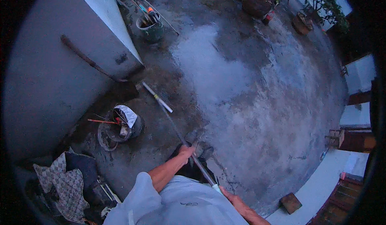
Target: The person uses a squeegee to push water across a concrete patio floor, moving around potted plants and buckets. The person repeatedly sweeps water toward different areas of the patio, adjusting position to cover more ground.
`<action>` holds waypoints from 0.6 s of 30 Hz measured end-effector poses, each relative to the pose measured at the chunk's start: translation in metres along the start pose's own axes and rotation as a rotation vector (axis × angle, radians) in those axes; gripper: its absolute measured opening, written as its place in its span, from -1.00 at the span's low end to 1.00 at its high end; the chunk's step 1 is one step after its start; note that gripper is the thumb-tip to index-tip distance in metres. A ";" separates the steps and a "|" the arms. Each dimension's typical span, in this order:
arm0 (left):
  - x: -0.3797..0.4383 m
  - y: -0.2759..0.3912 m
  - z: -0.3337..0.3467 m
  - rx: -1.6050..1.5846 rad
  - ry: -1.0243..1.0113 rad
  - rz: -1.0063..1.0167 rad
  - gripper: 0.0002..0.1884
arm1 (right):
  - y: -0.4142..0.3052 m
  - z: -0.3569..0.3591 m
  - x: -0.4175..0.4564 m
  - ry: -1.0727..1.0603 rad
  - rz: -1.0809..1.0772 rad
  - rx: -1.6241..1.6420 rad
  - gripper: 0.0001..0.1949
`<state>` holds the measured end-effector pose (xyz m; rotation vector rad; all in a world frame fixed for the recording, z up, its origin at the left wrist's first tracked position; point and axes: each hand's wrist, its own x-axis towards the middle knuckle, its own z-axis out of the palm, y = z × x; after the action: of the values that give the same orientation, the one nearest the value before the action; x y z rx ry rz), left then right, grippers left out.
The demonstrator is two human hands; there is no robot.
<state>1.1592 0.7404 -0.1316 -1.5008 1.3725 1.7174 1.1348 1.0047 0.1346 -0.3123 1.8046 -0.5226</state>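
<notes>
A long-handled tool, a pole [175, 127] with a pale flat crosspiece [157, 97] at its far end, slants from the concrete floor up to my body. The crosspiece has a yellow band near its middle and lies close to the wall corner. My left hand [187, 150] is closed around the middle of the pole. Near the pole's pale upper end, my right hand [226, 193] grips it close to my waist; its fingers are partly hidden. Dark and lighter, wet-looking patches mark the floor [223, 74] ahead.
Left of the pole stands a bucket [137, 127] holding sticks and white material. Another bucket [152, 33] with long poles stands beyond the wall corner [132, 65]. Patterned cloth [68, 182] lies at lower left, a brown block [291, 203] at lower right, and potted plants [256, 4] stand farther off.
</notes>
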 end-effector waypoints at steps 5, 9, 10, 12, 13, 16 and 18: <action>0.030 0.031 0.046 -0.264 -0.117 0.216 -0.71 | 0.000 -0.013 -0.002 0.008 -0.068 -0.104 -0.16; 0.048 0.075 0.074 -0.228 -0.051 0.205 -0.65 | -0.042 -0.016 0.027 0.028 0.118 -0.429 -0.16; 0.049 0.081 0.074 -0.253 -0.019 0.193 -0.63 | -0.038 -0.010 0.038 0.058 0.023 -0.455 -0.16; 0.062 0.082 0.067 -0.210 0.015 0.188 -0.63 | -0.051 -0.005 0.053 0.039 0.022 -0.459 -0.15; 0.066 0.078 0.064 -0.185 0.033 0.180 -0.63 | -0.054 -0.004 0.058 0.026 0.022 -0.457 -0.15; 0.029 0.057 0.042 -0.166 0.044 0.168 -0.61 | -0.040 0.006 0.052 -0.058 -0.029 -0.360 -0.15; 0.033 0.016 0.017 -0.045 0.018 0.098 -0.63 | -0.032 0.009 0.032 -0.138 -0.024 -0.324 -0.15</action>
<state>1.1285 0.7414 -0.1583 -1.4993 1.4474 1.8093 1.1327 0.9601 0.1220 -0.5781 1.7501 -0.2164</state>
